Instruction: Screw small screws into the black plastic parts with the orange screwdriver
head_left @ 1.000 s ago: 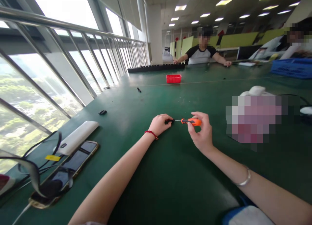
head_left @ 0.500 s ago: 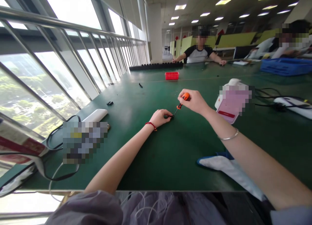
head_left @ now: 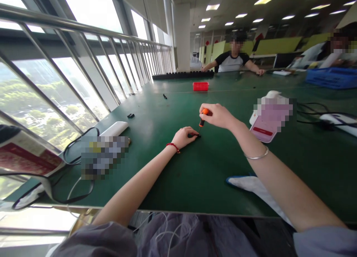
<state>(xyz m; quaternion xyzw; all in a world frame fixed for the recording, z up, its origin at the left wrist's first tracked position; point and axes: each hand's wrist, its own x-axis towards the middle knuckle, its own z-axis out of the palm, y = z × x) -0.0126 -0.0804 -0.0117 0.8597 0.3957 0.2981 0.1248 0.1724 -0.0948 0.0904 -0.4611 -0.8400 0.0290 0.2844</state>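
My right hand (head_left: 219, 115) grips an orange-and-black screwdriver (head_left: 202, 122) by its handle. The shaft points down, nearly upright, and its tip meets a small black part (head_left: 198, 135) on the green table. Pinched in the fingers of my left hand (head_left: 184, 137), that part is held low against the tabletop; the fingers hide most of it, and its exact kind is too small to make out. Whether a screw sits under the tip cannot be seen.
A red box (head_left: 200, 86) and small black pieces (head_left: 131, 116) lie farther off. A phone on a stand (head_left: 263, 132) is at right, a power bank (head_left: 115, 129) and cables at left, a white-and-blue cloth (head_left: 245, 182) near my right forearm. Across the table sits a person (head_left: 232, 62).
My right hand has swung slightly left, bringing the screwdriver from a slant to nearly upright over the black part. My left hand keeps its pinch. The view has shifted a little.
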